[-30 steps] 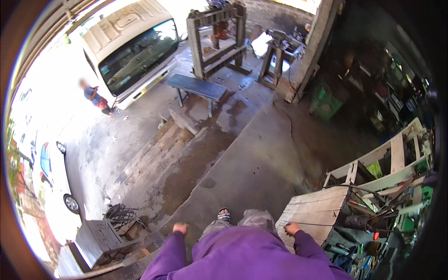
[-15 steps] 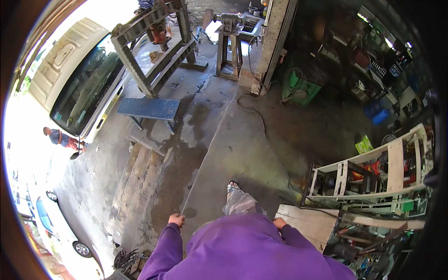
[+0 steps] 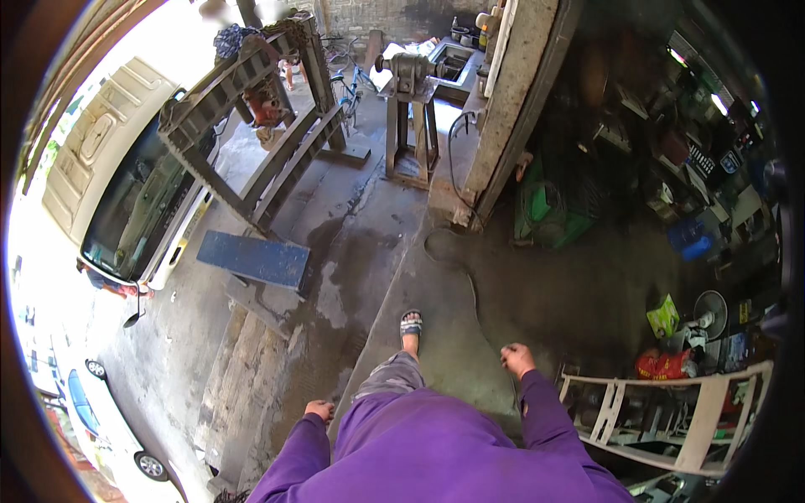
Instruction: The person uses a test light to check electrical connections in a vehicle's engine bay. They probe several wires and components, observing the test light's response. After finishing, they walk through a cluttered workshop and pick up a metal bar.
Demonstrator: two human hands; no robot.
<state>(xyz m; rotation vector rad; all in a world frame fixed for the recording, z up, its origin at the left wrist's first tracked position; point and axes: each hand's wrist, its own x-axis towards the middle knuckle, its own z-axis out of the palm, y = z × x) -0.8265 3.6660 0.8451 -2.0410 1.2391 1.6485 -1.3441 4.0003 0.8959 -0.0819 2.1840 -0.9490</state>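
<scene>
I stand on a stained concrete floor at the mouth of a workshop, in a purple long-sleeved top. My left hand hangs low at my side with the fingers curled and nothing in it. My right hand swings out to the right, loosely closed and holding nothing. One sandalled foot is stepped forward between the hands. A white wooden frame lies just right of my right hand.
A blue metal bench stands ahead on the left, with a tall steel press frame behind it. A pedestal machine, a concrete pillar, a green crate, a hose, a white truck and a parked car surround the floor.
The view has swung and moved forward toward the press frame and pillar. My arms have swung, the right hand now further out, and my foot has stepped ahead.
</scene>
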